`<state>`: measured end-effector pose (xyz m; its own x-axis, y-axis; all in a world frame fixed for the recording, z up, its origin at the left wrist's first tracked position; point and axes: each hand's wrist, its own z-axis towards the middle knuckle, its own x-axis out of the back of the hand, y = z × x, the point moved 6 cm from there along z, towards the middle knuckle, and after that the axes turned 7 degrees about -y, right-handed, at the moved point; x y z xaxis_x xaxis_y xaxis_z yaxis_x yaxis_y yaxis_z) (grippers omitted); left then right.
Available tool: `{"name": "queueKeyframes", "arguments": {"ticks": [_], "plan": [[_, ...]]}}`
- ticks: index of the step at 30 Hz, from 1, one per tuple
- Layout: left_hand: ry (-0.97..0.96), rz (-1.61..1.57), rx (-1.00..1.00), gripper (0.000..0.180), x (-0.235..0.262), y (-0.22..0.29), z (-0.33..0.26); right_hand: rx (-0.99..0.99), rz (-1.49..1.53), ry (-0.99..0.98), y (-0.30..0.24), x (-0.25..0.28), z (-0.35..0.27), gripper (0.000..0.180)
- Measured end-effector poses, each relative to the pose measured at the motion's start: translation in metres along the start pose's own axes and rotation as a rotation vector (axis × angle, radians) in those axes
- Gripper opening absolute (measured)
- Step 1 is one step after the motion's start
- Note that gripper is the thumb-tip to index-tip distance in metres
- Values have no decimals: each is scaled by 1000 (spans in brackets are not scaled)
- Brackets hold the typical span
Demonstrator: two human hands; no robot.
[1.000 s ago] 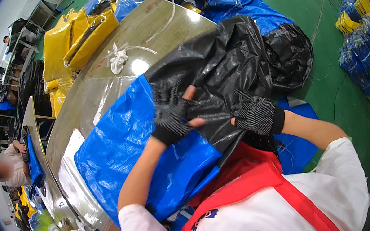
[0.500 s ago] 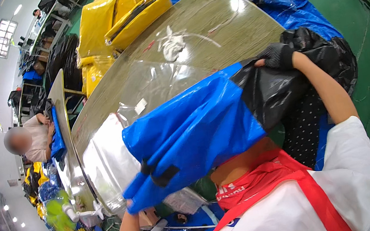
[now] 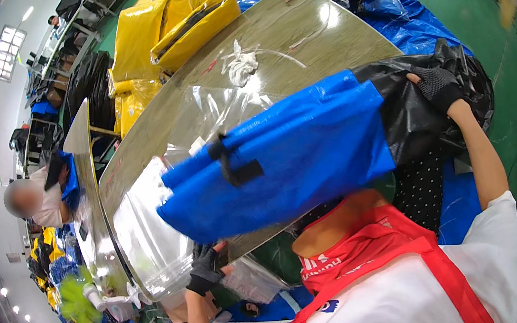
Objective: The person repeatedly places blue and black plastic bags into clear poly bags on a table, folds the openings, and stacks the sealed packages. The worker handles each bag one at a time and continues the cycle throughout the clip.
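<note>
Bright, table (image 3: 318, 25) glare, fisheye-bent dark edges

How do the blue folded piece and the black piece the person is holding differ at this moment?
The blue woven-plastic folded piece lies spread in smooth, flat layers and carries a black strap; the black plastic sheet is crumpled and glossy, with no strap visible. The left hand reaches under the blue piece's lower end, while the right hand presses on the black one. Both hang over the shiny metal table and adjoin each other.

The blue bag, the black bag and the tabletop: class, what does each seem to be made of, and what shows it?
Blue bag: apparently coated woven fabric, matte, falling in soft folds, with a black strap. Black bag: thin plastic film, probably; glossy and crinkled. Tabletop: seemingly polished sheet metal, since it mirrors the lights.
</note>
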<state>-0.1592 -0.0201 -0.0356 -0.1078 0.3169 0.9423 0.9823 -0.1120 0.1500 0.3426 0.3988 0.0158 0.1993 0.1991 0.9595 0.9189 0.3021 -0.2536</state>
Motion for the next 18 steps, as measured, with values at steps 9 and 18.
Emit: {"name": "queueKeyframes", "arguments": {"ticks": [9,18], "plan": [[566,-812,350,97,34,-91,72,174,122,149,16,-2,-5,36],[651,-614,906,66,71,-133,-23,538,-312,138,-78,36,-38,40]]}}
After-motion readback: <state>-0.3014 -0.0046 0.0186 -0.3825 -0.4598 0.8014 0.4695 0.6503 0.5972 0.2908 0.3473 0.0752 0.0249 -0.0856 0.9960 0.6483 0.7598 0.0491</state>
